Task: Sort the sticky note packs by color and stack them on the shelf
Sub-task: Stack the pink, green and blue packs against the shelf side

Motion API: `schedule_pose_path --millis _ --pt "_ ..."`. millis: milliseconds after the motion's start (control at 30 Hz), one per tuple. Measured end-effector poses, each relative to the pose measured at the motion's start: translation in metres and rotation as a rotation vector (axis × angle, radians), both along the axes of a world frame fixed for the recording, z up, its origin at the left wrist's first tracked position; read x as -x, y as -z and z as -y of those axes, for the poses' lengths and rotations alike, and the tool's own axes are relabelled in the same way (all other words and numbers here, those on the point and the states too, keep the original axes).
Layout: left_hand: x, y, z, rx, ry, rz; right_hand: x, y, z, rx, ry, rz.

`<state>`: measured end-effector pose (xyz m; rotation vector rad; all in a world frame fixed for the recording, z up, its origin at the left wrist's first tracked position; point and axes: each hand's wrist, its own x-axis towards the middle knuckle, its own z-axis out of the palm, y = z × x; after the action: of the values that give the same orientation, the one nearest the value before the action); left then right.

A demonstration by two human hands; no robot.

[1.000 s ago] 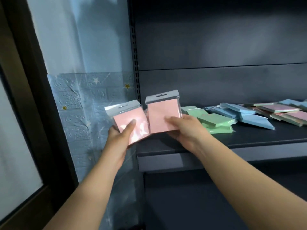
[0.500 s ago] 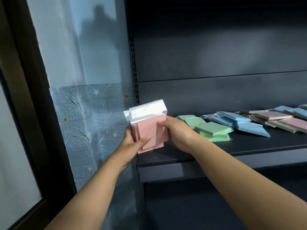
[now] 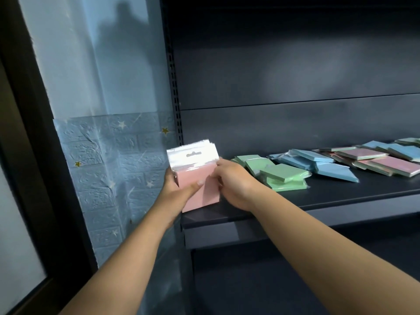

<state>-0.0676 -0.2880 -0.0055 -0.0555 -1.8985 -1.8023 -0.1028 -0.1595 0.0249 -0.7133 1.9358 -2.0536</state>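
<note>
Since a second ago, two pink plastic-wrapped sticky note packs (image 3: 200,186) have merged into one upright bundle at the dark shelf's (image 3: 341,196) left end. Left hand (image 3: 176,192) grip pinches the bundle; right hand (image 3: 231,180) curls round its right edge. Light, stiff, probably slippery film: hold by the sides. Green packs (image 3: 279,176) lie nearby.

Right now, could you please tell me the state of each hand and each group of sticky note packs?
left hand: grips the pink packs from the left.
right hand: holds their right edge.
pink packs: bunched upright at the shelf's left end.
green packs: loose overlapping pile on the shelf.
blue packs: scattered, overlapping.
mixed packs: unsorted, far right.
</note>
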Motion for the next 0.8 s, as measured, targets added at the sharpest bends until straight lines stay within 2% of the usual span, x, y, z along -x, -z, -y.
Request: schedule_pose_path --millis 333,400,500,567,667,800 --pt "-0.002 0.017 0.013 0.107 -0.002 0.018 0.016 0.008 -0.017 -0.046 -0.136 -0.032" --pt "0.003 0.018 0.017 0.071 -0.016 0.011 0.023 0.005 -0.016 -0.077 -0.146 -0.018" --pt "0.012 0.014 0.023 -0.095 0.022 0.016 0.038 -0.001 -0.010 -0.098 -0.164 0.058" --pt "0.017 0.010 0.029 -0.201 0.026 0.038 0.058 -0.006 -0.006 -0.106 -0.084 0.140" --pt "0.024 0.003 0.041 -0.318 0.034 0.089 0.101 -0.010 0.002 -0.188 0.195 0.192" --pt "0.039 0.002 0.062 -0.360 0.041 0.155 0.146 -0.004 0.026 -0.407 0.401 0.210"
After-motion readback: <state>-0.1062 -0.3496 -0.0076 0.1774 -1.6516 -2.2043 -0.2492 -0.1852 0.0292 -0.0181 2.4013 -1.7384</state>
